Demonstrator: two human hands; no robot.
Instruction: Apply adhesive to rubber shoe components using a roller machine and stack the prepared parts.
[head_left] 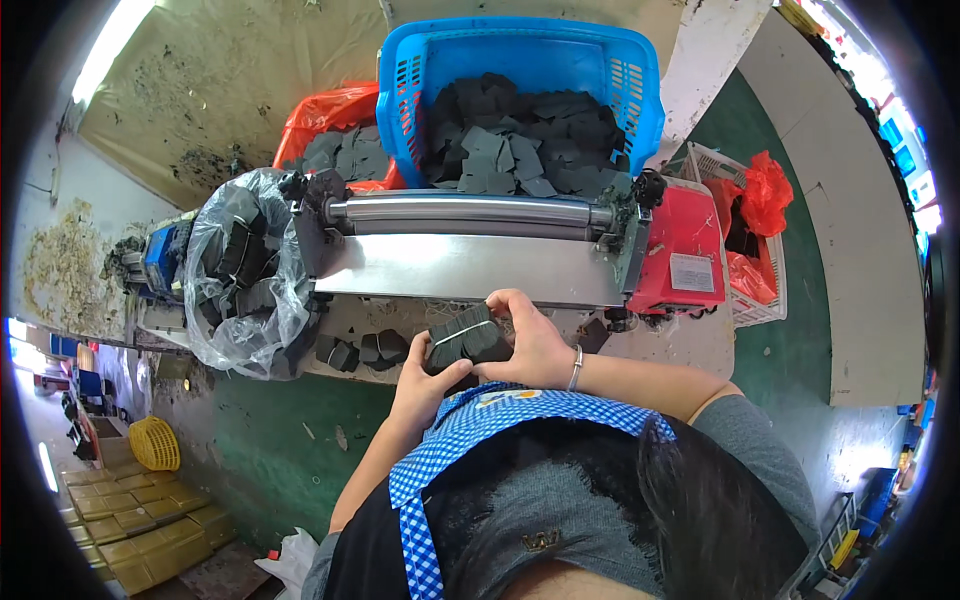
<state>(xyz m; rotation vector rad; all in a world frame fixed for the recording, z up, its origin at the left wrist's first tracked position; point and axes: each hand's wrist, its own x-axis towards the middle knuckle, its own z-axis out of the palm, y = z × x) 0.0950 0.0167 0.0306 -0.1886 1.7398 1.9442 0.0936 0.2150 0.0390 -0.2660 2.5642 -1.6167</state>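
By the left hand (415,390) and the right hand (537,348), a bundle (468,343) of dark grey pieces is gripped from both sides. It is held near the front edge of a metal plate (470,265), between this edge and a blue checked apron (570,402). At the left, two other dark bundles (384,349) are seen on the table (690,342); open room is given over the green floor (270,430). The pieces are thin and flat, bound by a pale band (462,332); the plate is smooth, and polished rollers (470,209) are mounted behind it. The bundle's lower part is hidden by the hands; whether the apron is touched cannot be told.
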